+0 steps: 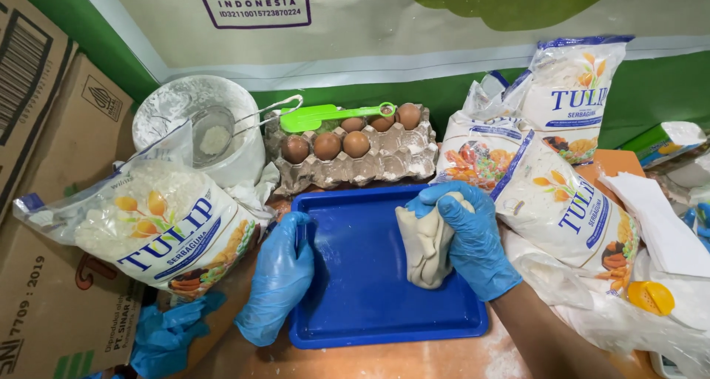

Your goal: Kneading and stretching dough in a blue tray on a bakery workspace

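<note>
A blue rectangular tray [355, 305] lies on the table in front of me. My left hand [279, 275], in a blue glove, grips the tray's left rim. A pale lump of dough [423, 246] stands upright on the right half of the tray, and my gloved right hand [467, 235] is closed over its top and right side. The dough's folded surface faces left.
An open flour bag [159, 227] lies left of the tray, with cardboard boxes [52, 164] behind it. At the back stand a white bucket with a sieve [214, 131] and an egg carton [355, 153] holding brown eggs and a green spatula [325, 115]. More flour bags [562, 194] crowd the right.
</note>
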